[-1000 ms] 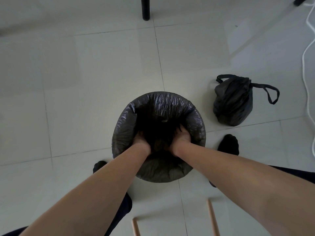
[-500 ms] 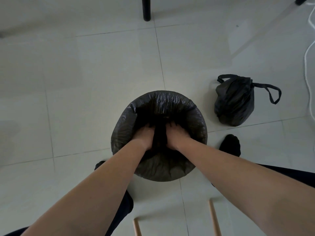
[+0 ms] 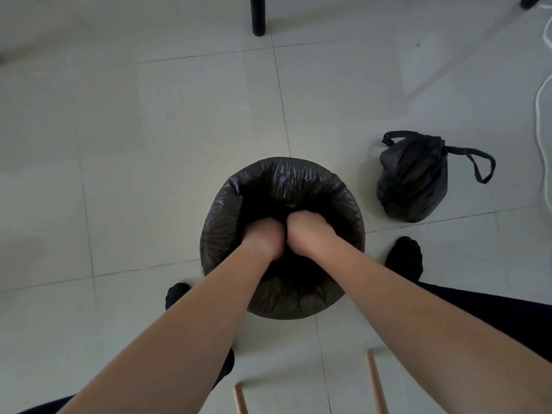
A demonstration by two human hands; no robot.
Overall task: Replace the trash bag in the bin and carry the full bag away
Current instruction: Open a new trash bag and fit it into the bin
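Both hands are down inside the bin [image 3: 357, 234], which stands on the tiled floor [image 3: 149, 174] between the person's feet. The left hand [image 3: 263, 236] and the right hand [image 3: 309, 231] touch each other at the middle of the opening, knuckles up. The fingers are hidden in the dark inside, so I cannot tell if they grasp the plastic or only press on it. I judge that they are pushing the new bag [image 3: 286, 174] down so that it sits against the inside of the bin and the air goes out.

The new bag is black, thin and much wrinkled. Its edge is folded outward over the whole rim and hangs down the outer wall, a little puffed.

The full bag [image 3: 413, 180] sits on the floor to the right of the bin and a little farther from the person, apart from it. It is black too, closed at the top, with two loop handles sticking out. It waits there to be carried away, I think.
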